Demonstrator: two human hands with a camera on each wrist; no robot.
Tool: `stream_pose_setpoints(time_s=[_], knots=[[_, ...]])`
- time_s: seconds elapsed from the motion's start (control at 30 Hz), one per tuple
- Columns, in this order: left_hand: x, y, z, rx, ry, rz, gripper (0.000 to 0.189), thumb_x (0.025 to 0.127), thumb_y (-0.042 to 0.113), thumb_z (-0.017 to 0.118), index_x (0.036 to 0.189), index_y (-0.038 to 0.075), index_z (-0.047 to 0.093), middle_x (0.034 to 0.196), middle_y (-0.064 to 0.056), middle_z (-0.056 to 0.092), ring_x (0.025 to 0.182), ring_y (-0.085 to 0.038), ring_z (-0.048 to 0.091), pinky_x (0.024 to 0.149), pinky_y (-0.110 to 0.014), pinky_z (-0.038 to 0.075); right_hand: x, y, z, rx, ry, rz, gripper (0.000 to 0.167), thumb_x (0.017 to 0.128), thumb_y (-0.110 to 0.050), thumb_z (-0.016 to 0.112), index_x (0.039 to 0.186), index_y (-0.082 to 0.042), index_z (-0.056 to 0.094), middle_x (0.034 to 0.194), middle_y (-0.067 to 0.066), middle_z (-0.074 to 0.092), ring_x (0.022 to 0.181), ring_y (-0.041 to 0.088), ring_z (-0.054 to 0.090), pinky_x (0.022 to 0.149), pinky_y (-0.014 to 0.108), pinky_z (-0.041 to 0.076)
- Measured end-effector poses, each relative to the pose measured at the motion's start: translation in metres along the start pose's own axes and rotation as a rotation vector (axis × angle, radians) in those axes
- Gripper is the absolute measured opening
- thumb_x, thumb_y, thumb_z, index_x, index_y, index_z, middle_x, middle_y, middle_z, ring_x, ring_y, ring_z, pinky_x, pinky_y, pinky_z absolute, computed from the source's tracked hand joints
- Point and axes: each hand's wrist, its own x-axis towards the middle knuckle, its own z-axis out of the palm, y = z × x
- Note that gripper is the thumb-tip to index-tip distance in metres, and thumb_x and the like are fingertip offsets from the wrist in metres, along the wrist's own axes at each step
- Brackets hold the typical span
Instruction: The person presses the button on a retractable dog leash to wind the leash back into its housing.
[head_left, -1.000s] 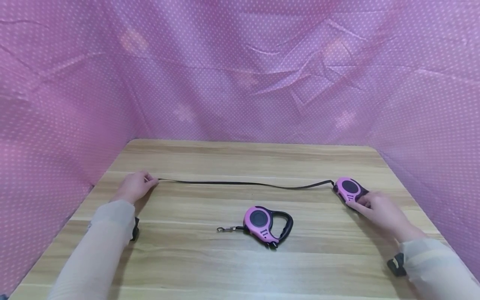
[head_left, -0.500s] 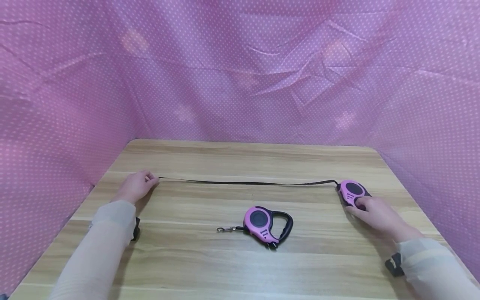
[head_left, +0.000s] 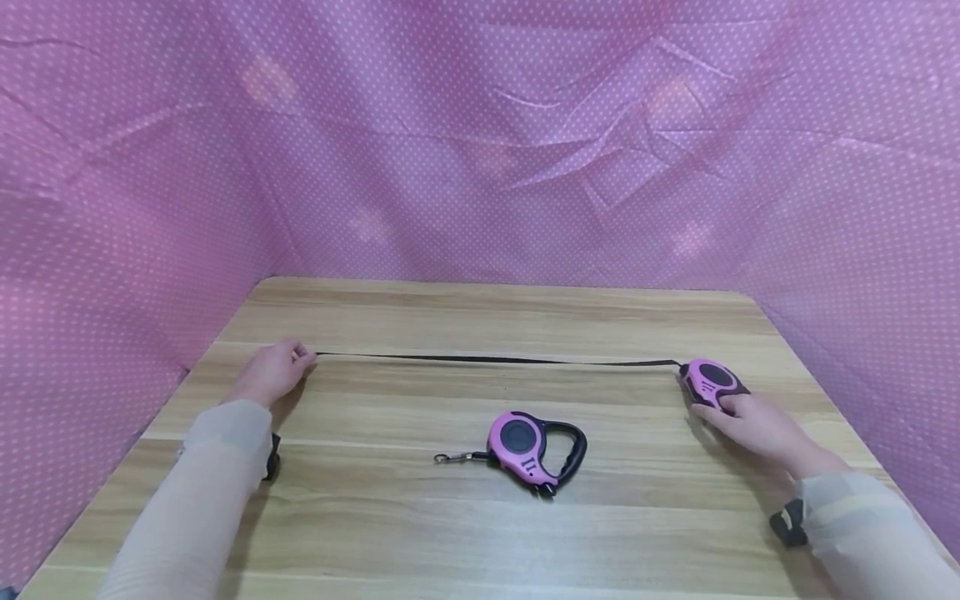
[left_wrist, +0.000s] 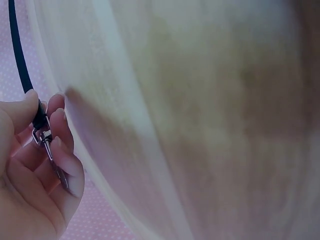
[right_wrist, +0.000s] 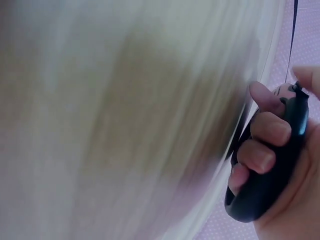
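My left hand (head_left: 272, 371) pinches the clip end of a black leash strap (head_left: 480, 359) at the table's left. In the left wrist view the metal snap hook (left_wrist: 50, 150) lies inside the curled fingers, with thumb and fingertips on the strap. At the right, my right hand (head_left: 761, 425) grips the black handle (right_wrist: 272, 185) of a pink and black retractable leash (head_left: 708, 383), fingers wrapped through the loop. Between the hands the strap runs straight and taut. A second pink and black retractable leash (head_left: 517, 446) lies nearer the middle, its metal clip (head_left: 453, 458) pointing left.
A wood-grain table (head_left: 420, 533) spans the lower part of the head view. Pink dotted cloth (head_left: 480, 167) hangs behind it and along both sides. Dark straps with small devices sit at both wrists.
The right hand has shifted slightly right with its leash, and the strap has gone from sagging to straight. My left hand stays nearly in place. The second leash has not moved.
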Motion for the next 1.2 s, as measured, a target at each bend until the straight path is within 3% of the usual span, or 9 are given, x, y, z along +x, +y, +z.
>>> stream_pose_setpoints(time_s=[0.13, 0.37, 0.57, 0.77, 1.0, 1.2], knots=[[0.000, -0.001, -0.001, 0.004, -0.001, 0.001, 0.030, 0.105, 0.033, 0.043, 0.102, 0.005, 0.054, 0.088, -0.013, 0.064, 0.086, -0.032, 0.058, 0.079, -0.049, 0.045, 0.002, 0.000, -0.003, -0.060, 0.000, 0.027, 0.052, 0.100, -0.054, 0.047, 0.066, -0.014, 0.049, 0.062, 0.000, 0.048, 0.059, 0.016, 0.045, 0.055, 0.030, 0.036], [0.002, 0.001, -0.004, 0.013, 0.017, 0.020, 0.033, 0.105, 0.035, 0.041, 0.111, 0.005, 0.054, 0.103, -0.020, 0.064, 0.095, -0.036, 0.059, 0.087, -0.056, 0.045, 0.007, -0.003, -0.007, -0.235, 0.155, -0.016, 0.050, 0.099, -0.051, 0.047, 0.063, -0.016, 0.050, 0.069, 0.009, 0.062, 0.060, 0.026, 0.059, 0.049, 0.036, 0.036], [0.000, 0.004, -0.006, 0.015, 0.018, 0.012, 0.033, 0.105, 0.034, 0.041, 0.114, 0.005, 0.053, 0.105, -0.021, 0.064, 0.097, -0.038, 0.059, 0.088, -0.057, 0.045, 0.007, -0.005, -0.010, -0.288, 0.225, -0.015, 0.048, 0.097, -0.049, 0.051, 0.061, -0.017, 0.052, 0.076, 0.018, 0.067, 0.063, 0.032, 0.061, 0.048, 0.038, 0.035], [-0.003, 0.003, -0.006, 0.006, 0.011, -0.006, 0.031, 0.105, 0.035, 0.042, 0.113, 0.007, 0.052, 0.110, -0.024, 0.063, 0.096, -0.038, 0.057, 0.084, -0.055, 0.045, 0.005, -0.007, -0.012, -0.287, 0.253, -0.015, 0.049, 0.096, -0.049, 0.053, 0.060, -0.016, 0.051, 0.074, 0.018, 0.066, 0.059, 0.031, 0.058, 0.046, 0.038, 0.034], [-0.007, 0.002, -0.006, -0.005, 0.013, -0.014, 0.031, 0.106, 0.036, 0.041, 0.111, 0.007, 0.052, 0.109, -0.023, 0.062, 0.094, -0.036, 0.056, 0.081, -0.052, 0.045, 0.005, -0.009, -0.015, -0.286, 0.242, -0.002, 0.050, 0.096, -0.050, 0.051, 0.069, -0.010, 0.065, 0.083, 0.024, 0.070, 0.064, 0.034, 0.062, 0.048, 0.037, 0.034], [-0.007, 0.001, -0.006, -0.010, 0.024, -0.021, 0.032, 0.105, 0.036, 0.041, 0.112, 0.007, 0.052, 0.113, -0.025, 0.061, 0.097, -0.038, 0.056, 0.083, -0.054, 0.045, 0.005, -0.011, -0.014, -0.265, 0.236, 0.066, 0.055, 0.094, -0.056, 0.050, 0.076, -0.008, 0.070, 0.091, 0.027, 0.070, 0.067, 0.037, 0.062, 0.049, 0.038, 0.031]])
